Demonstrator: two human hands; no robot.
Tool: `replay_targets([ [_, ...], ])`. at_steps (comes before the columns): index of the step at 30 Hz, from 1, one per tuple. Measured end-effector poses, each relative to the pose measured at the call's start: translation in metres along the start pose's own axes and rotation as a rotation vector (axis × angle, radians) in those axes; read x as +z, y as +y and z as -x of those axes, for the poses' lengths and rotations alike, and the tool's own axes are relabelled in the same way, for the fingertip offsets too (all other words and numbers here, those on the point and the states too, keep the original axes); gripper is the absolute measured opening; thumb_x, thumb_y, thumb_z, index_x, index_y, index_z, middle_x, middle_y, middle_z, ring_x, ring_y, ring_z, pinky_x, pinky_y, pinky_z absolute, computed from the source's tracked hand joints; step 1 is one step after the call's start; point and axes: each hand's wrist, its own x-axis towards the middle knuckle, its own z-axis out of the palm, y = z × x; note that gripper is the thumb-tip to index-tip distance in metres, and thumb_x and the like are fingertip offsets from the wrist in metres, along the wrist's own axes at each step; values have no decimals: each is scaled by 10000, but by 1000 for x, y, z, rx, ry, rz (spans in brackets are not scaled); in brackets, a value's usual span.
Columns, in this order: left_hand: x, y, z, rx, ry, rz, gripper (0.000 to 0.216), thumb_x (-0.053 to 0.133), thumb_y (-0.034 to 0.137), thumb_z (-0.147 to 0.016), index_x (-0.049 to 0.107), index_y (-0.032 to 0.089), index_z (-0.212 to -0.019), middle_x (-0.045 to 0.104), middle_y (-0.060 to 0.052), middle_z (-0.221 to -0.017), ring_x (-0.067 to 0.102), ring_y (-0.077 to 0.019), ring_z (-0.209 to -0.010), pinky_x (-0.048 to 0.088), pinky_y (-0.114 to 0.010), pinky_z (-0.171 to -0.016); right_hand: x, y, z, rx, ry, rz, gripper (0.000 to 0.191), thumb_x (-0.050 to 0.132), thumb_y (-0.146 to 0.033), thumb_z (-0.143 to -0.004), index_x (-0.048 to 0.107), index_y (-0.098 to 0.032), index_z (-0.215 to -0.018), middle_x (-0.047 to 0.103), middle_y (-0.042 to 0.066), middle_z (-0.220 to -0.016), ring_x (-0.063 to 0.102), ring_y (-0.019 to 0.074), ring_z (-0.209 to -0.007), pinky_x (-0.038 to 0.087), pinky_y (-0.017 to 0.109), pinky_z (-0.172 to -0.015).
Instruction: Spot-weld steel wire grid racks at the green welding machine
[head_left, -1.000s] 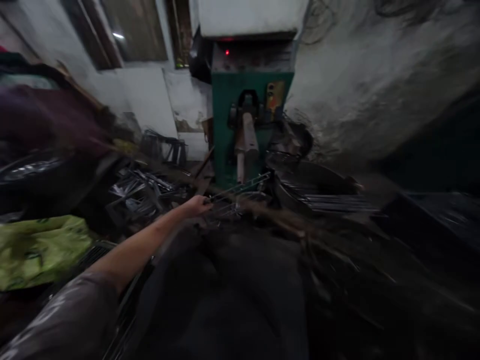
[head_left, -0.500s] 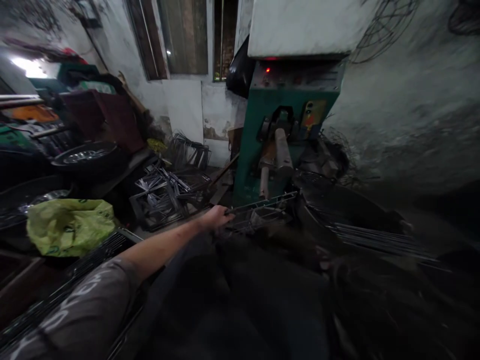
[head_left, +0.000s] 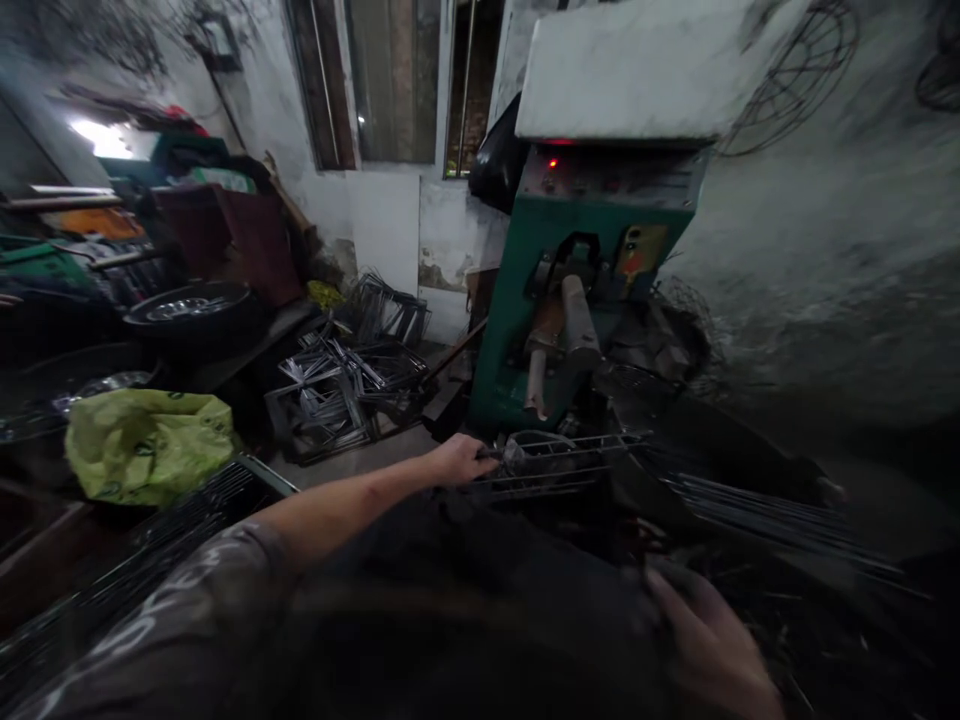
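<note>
My left hand (head_left: 459,460) is closed around the left end of a wire frame (head_left: 551,487), a long grid of thin metal rods. The frame lies low in front of a green machine (head_left: 496,340) with two thick metal arms, which looks like a spot welder. Its right part runs into shadow. My right hand (head_left: 701,625) is low at the right, blurred and dark, with its fingertips hidden. Closest to it is a dark heap of thin wire pieces (head_left: 780,590); whether it touches or holds any I cannot tell.
Bare rods (head_left: 757,505) lie in a bundle at the right. Bent wire frames (head_left: 337,385) are piled on the floor left of the machine. A yellow-green sack (head_left: 150,445) and a wheel (head_left: 187,308) sit at the left. A phone (head_left: 637,255) is on the machine's front.
My right hand has come into view at the lower right. My left hand still grips the wire frame, now slightly lower and further right in the picture. The whole view has shifted.
</note>
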Motion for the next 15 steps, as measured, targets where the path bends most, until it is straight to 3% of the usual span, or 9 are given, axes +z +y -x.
replay_targets([
  [3, 1, 4, -2, -12, 4, -44, 334, 544, 396, -864, 700, 104, -827, 625, -55, -689, 517, -130, -617, 369, -226, -568, 64, -23, -27, 108, -98, -190, 540, 741, -539, -501, 537, -190, -857, 611, 26, -674, 481, 125, -489, 423, 254, -416],
  [7, 4, 5, -7, -1, 3, -63, 333, 529, 392, -873, 703, 109, -850, 652, -76, -737, 543, -141, -663, 368, -227, -577, 128, -36, -51, 75, -93, -288, 507, 711, -470, -474, 483, -199, -837, 572, -16, -612, 471, 120, -473, 422, 249, -419],
  [10, 6, 4, -13, 5, -9, -65, 346, 525, 403, -879, 699, 105, -859, 653, -71, -739, 546, -139, -655, 345, -223, -552, 146, -29, -65, -8, -64, -291, 474, 692, -481, -526, 469, -212, -846, 540, -35, -589, 499, 144, -505, 456, 276, -473],
  [15, 7, 7, -19, 27, -36, -44, 360, 511, 399, -892, 697, 91, -869, 656, -77, -730, 556, -144, -650, 328, -224, -528, 154, -21, -80, -146, -18, -255, 414, 661, -483, -614, 465, -200, -843, 547, -24, -635, 524, 149, -570, 456, 287, -567],
])
